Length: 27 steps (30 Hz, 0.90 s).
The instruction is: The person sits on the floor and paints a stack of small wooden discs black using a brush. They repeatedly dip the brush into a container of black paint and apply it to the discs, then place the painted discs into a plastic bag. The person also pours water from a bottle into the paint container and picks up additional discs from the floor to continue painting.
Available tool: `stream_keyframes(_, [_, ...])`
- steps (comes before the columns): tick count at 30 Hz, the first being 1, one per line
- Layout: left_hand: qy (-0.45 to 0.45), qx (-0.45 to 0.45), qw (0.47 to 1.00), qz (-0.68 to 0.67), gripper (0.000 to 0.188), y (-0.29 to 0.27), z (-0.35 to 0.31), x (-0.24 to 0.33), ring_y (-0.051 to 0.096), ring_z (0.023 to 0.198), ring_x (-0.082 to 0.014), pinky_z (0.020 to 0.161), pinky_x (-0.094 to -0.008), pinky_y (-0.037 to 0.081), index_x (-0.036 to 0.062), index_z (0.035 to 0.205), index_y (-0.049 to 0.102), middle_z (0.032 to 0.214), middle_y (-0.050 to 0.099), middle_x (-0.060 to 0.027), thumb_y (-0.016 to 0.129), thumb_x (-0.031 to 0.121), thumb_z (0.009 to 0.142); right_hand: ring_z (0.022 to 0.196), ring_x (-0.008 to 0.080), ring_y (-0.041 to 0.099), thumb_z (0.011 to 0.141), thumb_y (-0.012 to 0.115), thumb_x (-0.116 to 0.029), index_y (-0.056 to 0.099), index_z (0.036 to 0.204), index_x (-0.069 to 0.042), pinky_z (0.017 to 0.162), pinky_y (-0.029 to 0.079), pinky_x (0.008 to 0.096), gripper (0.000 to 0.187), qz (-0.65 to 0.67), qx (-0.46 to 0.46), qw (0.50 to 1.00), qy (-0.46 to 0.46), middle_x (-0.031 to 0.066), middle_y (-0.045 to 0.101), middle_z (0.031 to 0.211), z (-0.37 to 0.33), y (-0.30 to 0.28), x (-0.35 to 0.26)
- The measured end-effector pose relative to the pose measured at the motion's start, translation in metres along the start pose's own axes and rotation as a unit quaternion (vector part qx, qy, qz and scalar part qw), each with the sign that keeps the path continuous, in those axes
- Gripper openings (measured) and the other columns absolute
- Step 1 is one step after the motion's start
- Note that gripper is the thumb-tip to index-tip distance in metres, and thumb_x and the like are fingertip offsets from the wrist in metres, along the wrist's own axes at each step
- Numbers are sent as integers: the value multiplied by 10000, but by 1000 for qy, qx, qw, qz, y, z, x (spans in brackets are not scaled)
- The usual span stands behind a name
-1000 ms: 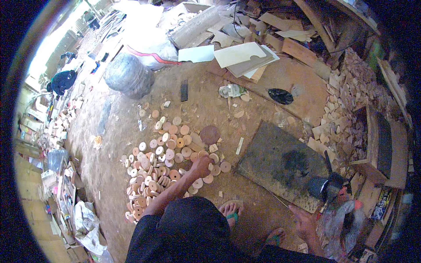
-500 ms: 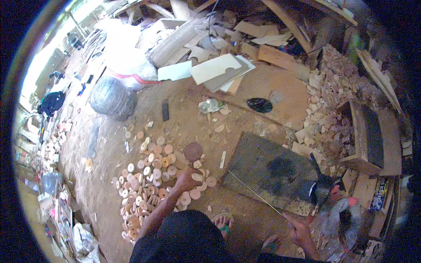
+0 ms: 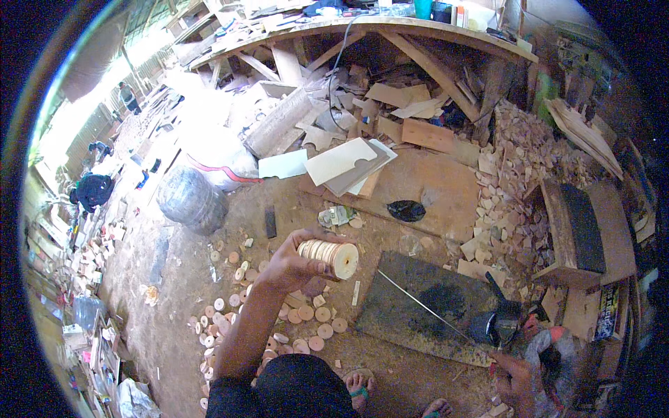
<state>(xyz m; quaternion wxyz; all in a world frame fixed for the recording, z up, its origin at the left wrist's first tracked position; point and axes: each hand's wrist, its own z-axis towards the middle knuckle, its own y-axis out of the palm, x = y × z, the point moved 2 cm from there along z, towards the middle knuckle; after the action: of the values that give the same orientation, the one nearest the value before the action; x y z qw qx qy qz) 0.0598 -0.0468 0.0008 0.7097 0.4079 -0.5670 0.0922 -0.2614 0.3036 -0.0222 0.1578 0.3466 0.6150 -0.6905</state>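
Observation:
My left hand (image 3: 287, 265) is raised over the floor, its fingers wrapped round a stack of round wooden discs (image 3: 327, 256). The end disc faces right and has a small hole in its centre. My right hand (image 3: 514, 376), at the lower right, is closed on one end of a long thin metal rod (image 3: 421, 304). The rod slants up and to the left, its far tip over the dark board (image 3: 411, 303). Below my left forearm lies a heap of loose wooden discs (image 3: 219, 320), partly hidden by the arm.
A dark power tool (image 3: 498, 324) sits at the board's right edge, by a greyish plastic bundle (image 3: 554, 359). White sheets (image 3: 341, 164), a wrapped round bundle (image 3: 191, 198) and wood scraps (image 3: 516, 160) lie farther off. A long workbench (image 3: 390, 24) spans the back, and a wooden box (image 3: 557, 233) stands right.
My left hand has risen from the disc heap and now shows a stack of discs in its grip. My right hand and the rod have shifted slightly right and down. The view has tilted up.

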Motion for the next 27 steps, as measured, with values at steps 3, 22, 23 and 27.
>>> stream_keyframes(3, [-3,-38,999,-18,538,7,4,6,671,909,-276,771,-410,591,-79,1126,573,1108,629,-200,809,70,666,641,273,649,647,524,22,669,1105,-48,607,504,344,486,-30,57,991,-120,168,671,791,1,-5,-10])
stream_keyframes(22, [-6,-85,996,4,527,29,10,22,648,981,-280,780,-400,593,-65,1131,580,1172,600,-199,805,59,671,465,250,512,646,566,59,656,1121,-28,466,401,355,491,-59,20,989,-138,118,542,593,11,-9,-37])
stream_keyframes(23, [-5,-84,996,18,521,31,10,23,648,984,-276,784,-399,591,-65,1128,585,1165,605,-196,804,59,673,467,256,514,650,568,58,655,1119,-27,466,403,359,484,-58,15,989,-135,122,541,595,11,-8,-39])
stream_keyframes(27, [-37,-82,981,170,483,38,11,34,646,913,-191,784,-328,552,-22,1084,646,1116,639,-128,832,109,657,477,277,526,671,574,54,659,1115,-38,467,409,376,461,-21,45,992,-115,138,539,606,12,-9,-44])
